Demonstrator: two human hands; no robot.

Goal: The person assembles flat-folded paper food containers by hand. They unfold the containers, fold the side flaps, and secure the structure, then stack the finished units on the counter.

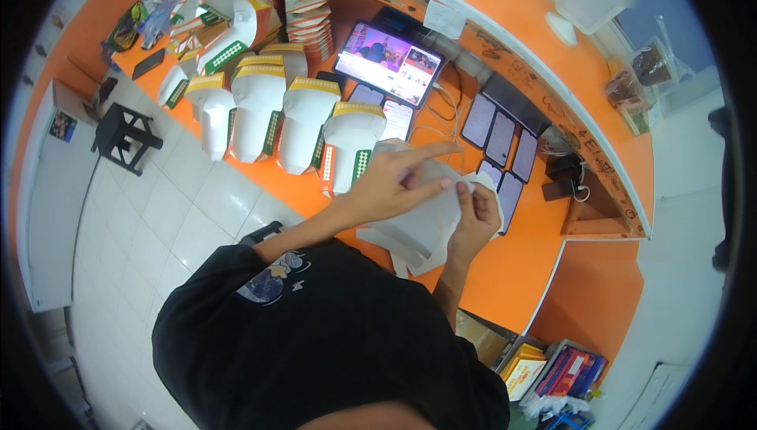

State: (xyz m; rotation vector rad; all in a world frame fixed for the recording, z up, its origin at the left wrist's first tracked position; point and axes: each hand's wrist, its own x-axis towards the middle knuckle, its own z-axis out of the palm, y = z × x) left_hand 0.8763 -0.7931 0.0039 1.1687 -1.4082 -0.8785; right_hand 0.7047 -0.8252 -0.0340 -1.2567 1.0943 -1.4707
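Over the orange counter, my right hand (476, 217) pinches the edge of a thin white paper sheet (434, 221) between thumb and fingers. My left hand (400, 180) hovers over the same sheet, index finger stretched out and thumb apart from it. The tip of that thumb comes close to the paper beside my right fingers; whether it touches, I cannot tell. More white paper (388, 245) lies below on the counter. Just left of my left hand stands an open-topped food carton (352, 124) with a white inside and yellow, green and orange sides.
Several matching cartons (256, 99) stand along the orange counter (516, 276), with a nested stack (309, 24) behind them. A lit tablet (388, 62) leans at the back. Several phones (499, 138) lie to the right. A black stool (126, 134) stands on the tiled floor.
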